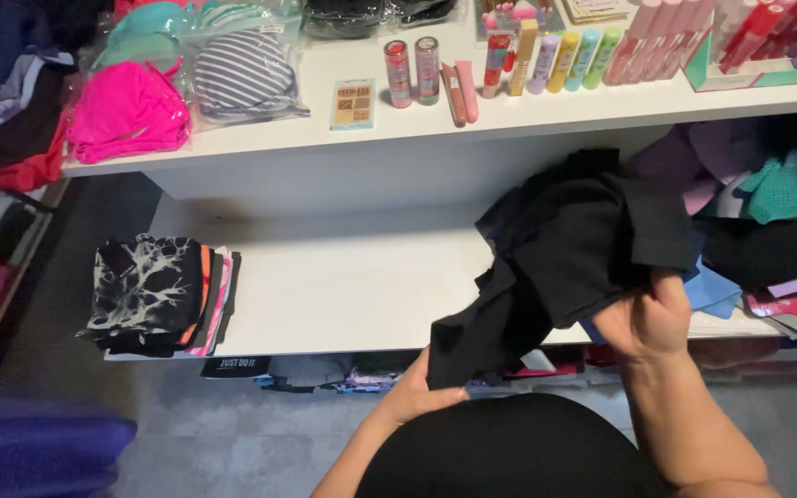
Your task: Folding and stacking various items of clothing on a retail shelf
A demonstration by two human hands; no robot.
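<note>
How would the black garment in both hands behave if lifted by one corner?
The black garment is probably floppy: it sags and folds between the left hand and right hand. Likely light, since loose fingertip grips hold it. It should drape, not slide.

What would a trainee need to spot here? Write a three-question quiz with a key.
1. True or false: both hands hold the crumpled black fabric garment.
2. Where does the folded black-and-white tie-dye fabric stack lie? A) upper white shelf B) lower white shelf, left end C) floor
3. Fill in: the bright pink fabric garment in a clear bag lies on the ___ shelf.

Key
1. True: the left hand has a grip on its lower end, the right hand on its side.
2. B, on the lower white shelf.
3. Upper: the upper white shelf.
</note>
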